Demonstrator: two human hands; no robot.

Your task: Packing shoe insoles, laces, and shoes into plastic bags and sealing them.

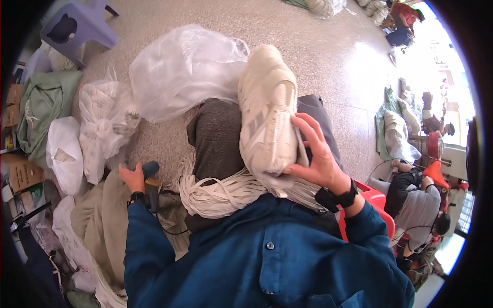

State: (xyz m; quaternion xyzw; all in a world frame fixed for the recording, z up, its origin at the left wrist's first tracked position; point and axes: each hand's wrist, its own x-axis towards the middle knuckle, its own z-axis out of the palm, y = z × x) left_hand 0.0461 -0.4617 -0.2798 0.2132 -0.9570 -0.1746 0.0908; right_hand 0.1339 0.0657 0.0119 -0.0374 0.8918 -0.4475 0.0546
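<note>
My right hand (317,156) grips a white sports shoe (267,110) by its heel end and holds it sole-up over my lap. A thick bundle of white laces (221,192) lies across my lap just below the shoe. Down at my left side, my left hand (134,177) is closed around a tool with a dark teal handle (150,168), above a beige cloth heap (97,218). Both wrists wear black bands.
Clear plastic bags (179,72) of white goods lie on the speckled floor ahead and to the left. A purple plastic stool (77,25) stands at far left. Cardboard boxes (23,174) line the left edge. Other people sit working at the right, beside a red stool (377,203).
</note>
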